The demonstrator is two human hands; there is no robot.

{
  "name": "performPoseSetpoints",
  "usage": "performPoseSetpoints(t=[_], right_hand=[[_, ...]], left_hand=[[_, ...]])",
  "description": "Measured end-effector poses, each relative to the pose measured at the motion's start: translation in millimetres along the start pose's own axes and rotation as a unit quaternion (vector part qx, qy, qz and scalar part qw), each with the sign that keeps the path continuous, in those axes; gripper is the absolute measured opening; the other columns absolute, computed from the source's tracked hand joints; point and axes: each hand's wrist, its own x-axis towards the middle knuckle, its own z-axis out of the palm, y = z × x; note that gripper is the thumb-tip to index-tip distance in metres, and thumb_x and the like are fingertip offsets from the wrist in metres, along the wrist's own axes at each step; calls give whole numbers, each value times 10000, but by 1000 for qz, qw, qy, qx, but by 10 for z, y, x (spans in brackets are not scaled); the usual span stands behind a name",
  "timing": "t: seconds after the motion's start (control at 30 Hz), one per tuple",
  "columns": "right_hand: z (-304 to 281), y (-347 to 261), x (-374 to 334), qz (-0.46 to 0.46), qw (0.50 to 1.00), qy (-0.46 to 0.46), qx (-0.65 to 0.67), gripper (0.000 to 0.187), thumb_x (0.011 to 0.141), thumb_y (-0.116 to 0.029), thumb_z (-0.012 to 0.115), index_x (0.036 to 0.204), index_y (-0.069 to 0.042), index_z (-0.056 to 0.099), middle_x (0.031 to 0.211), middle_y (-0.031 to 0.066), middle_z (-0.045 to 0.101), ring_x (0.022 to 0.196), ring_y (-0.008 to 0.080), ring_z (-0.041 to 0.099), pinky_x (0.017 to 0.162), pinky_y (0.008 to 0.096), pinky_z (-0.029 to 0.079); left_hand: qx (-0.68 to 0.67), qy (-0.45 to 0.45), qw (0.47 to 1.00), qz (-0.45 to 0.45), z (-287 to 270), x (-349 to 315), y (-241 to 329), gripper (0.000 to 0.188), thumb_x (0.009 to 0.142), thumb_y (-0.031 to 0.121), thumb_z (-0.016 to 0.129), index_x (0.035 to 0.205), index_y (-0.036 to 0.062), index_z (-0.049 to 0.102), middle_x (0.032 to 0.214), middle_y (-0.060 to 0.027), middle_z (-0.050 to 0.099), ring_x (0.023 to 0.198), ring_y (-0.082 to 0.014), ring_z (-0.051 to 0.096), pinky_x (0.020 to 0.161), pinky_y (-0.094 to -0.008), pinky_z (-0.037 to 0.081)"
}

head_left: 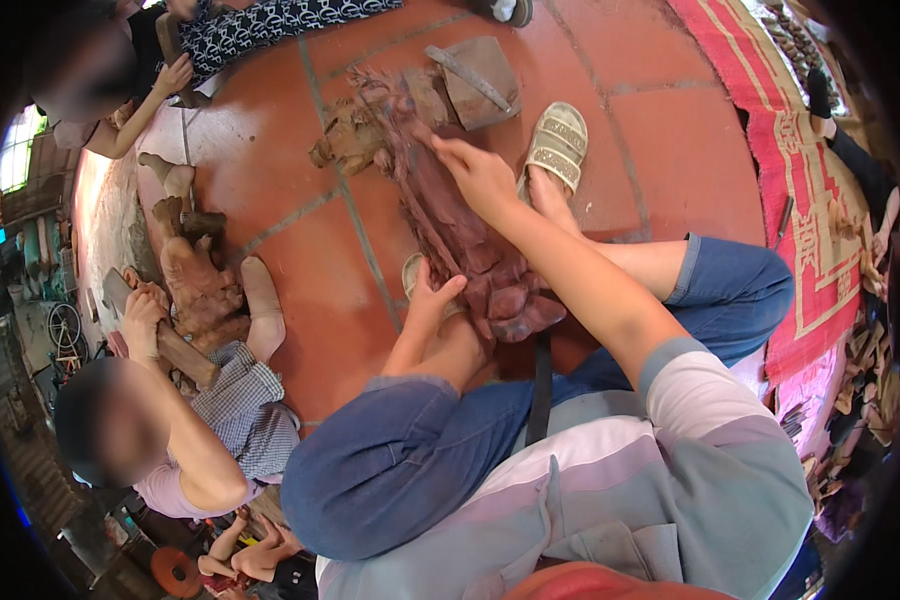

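A long reddish-brown wood carving (445,215) slants between my knees, its carved far end pointing away from me and its thick end near my lap. My left hand (430,305) grips its lower left side, with the thumb resting on the wood. Over the upper right side of the carving, my right hand (478,178) is closed, its fingertips at the surface. Whatever those fingers may hold is hidden. Beneath the carving's far end lies a rough piece of lighter wood (355,135).
A flat wooden block (482,85) with a grey bar-shaped tool (470,78) on it lies beyond my sandal (558,145). At left, a co-worker holds a mallet (175,350) by a brown carving (202,285). Another person sits at the far left. A red patterned mat (770,130) borders the right.
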Motion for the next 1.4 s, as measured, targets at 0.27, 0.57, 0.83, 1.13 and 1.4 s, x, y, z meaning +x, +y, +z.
performPoseSetpoints(t=[0.27, 0.57, 0.83, 1.13, 1.4], right_hand=[[16, 143, -125, -44, 998, -10, 39, 251, 923, -368, 537, 1027, -186, 676, 889, 100, 680, 845, 319, 640, 680, 409, 489], [-106, 340, -504, -25, 997, -54, 50, 249, 909, -345, 569, 1090, -203, 663, 914, 115, 678, 846, 334, 640, 694, 412, 492], [39, 118, -28, 7, 999, 17, 47, 249, 919, -342, 560, 1078, -186, 670, 903, 113, 681, 845, 324, 643, 695, 380, 499], [38, 70, -28, 6, 998, 9, 61, 245, 928, -346, 543, 1066, -194, 676, 893, 111, 681, 842, 317, 644, 693, 376, 496], [25, 517, -587, -62, 995, -13, 83, 237, 924, -340, 550, 1050, -178, 670, 875, 99, 680, 825, 310, 646, 667, 383, 495]], left_hand=[[-10, 15, 1000, -7, 8, -16, -69, 961, 783, 272, 760, 1460, -23, 146, 1446, -152, 311, 1325, -239, 329, 1088, -336, 277], [14, 28, 1000, 3, 25, -43, -37, 954, 781, 289, 761, 1452, -31, 163, 1430, -169, 336, 1315, -250, 343, 1084, -340, 279], [-4, 15, 1000, -1, 35, -25, -26, 919, 783, 275, 761, 1447, -11, 194, 1410, -137, 365, 1288, -236, 373, 1067, -330, 299], [-23, 0, 1000, 10, 48, -7, 7, 880, 799, 214, 744, 1440, -26, 191, 1413, -143, 362, 1293, -235, 369, 1075, -330, 288], [18, 19, 1000, 1, -36, -3, -60, 953, 782, 255, 761, 1451, -39, 148, 1439, -156, 324, 1323, -246, 330, 1095, -337, 262]])
